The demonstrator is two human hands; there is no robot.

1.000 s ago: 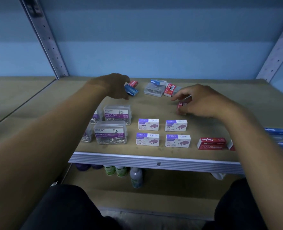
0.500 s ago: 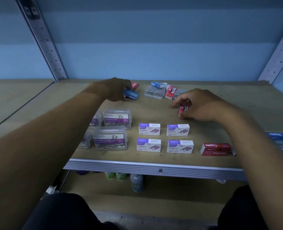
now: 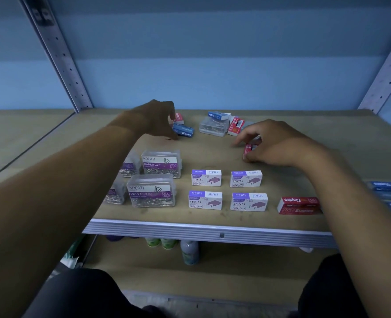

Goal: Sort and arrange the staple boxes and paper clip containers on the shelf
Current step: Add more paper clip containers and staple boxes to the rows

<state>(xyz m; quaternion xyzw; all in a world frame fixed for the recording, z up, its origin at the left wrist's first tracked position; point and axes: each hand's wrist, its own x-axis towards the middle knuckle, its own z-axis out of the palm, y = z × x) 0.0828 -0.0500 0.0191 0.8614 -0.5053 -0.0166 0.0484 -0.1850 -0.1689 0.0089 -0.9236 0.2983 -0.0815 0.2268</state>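
At the back of the shelf (image 3: 213, 143) we are gathering the loose staple boxes. Our left hand (image 3: 154, 118) curls its fingers round the blue staple box (image 3: 183, 130), beside a pink one (image 3: 179, 117); our right hand (image 3: 274, 143) pinches a small red staple box (image 3: 249, 149). Next, we judge, each goes to its matching colour: red (image 3: 299, 205) in the front row, blue at the right edge.

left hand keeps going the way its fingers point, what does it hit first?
Probably the blue staple box: the left hand has its fingertips right at that box's near end, perhaps already touching. The pink box lies just behind.
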